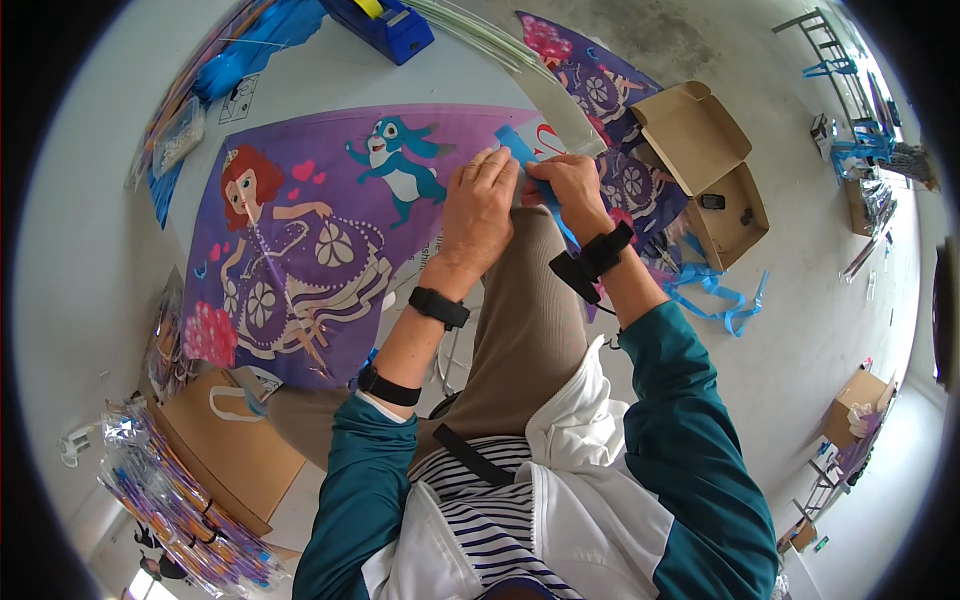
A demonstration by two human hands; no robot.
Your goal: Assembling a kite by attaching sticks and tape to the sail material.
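A purple printed sheet that looks like a kite sail (300, 135), with a red-haired cartoon figure and a blue rabbit, lies spread over the white tabletop and hangs toward my lap. At its right corner is a blue ribbon (515, 143). My left hand (482, 205) is closed at that corner, its fingers together on the ribbon and the sheet's edge; its thumb is hidden. Right beside it, my right hand (572, 190) pinches the same ribbon, and a length of blue hangs below those fingers. Both hands are just above my knee, almost touching.
A blue tape dispenser (385, 28) stands at the table's far edge, beside pale thin rods (480, 35). Another printed sheet (590, 75) lies at the right, near an open cardboard box (735, 210) and loose blue ribbon (725, 300). Wrapped bundles (190, 510) sit at lower left.
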